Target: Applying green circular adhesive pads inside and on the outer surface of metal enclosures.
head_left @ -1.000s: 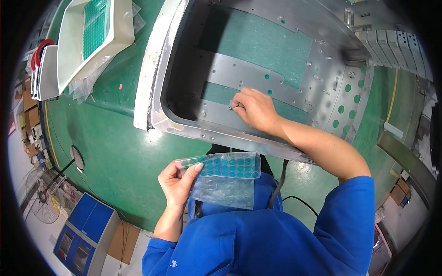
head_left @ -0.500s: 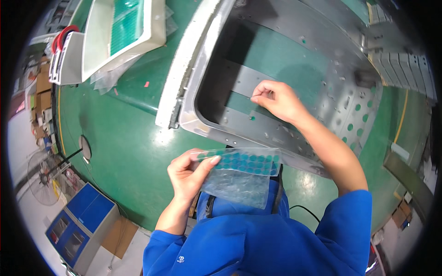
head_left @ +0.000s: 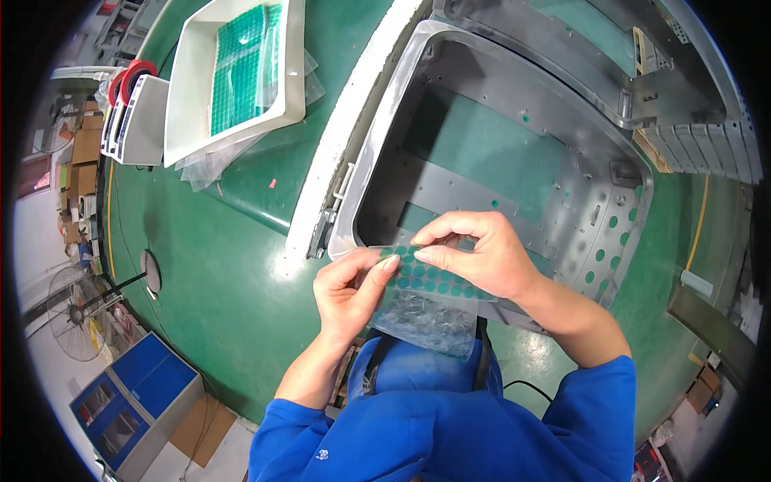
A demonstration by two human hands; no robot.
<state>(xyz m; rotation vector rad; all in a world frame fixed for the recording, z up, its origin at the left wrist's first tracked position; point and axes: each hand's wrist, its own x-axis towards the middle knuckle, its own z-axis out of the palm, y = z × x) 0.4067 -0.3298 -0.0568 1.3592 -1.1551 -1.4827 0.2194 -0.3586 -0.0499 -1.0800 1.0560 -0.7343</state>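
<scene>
My left hand point(head_left: 347, 291) grips a clear sheet of round green stickers point(head_left: 438, 283) by its left end, thumb on top. Rows of green dots cover the sheet, which is held in front of my waist. At its upper edge, the thumb and forefinger of my right hand point(head_left: 496, 255) pinch close to the dots near my left thumb; whether one dot is lifted cannot be made out. Below the dots hangs a wrinkled clear plastic piece point(head_left: 426, 320). Just beyond my hands lies a large grey metal housing point(head_left: 474, 189), open at the top, with holes in its walls.
A white tray point(head_left: 189, 128) with green sticker sheets stands at the far left, beside red tape rolls point(head_left: 138, 74). A white padded edge point(head_left: 325, 136) runs along the housing's left side. A fan point(head_left: 76, 309) and a blue cabinet point(head_left: 148, 373) stand at left.
My right hand has come back from inside the housing to the sticker sheet. The left hand and sheet have shifted slightly right, and the view has moved a little.
</scene>
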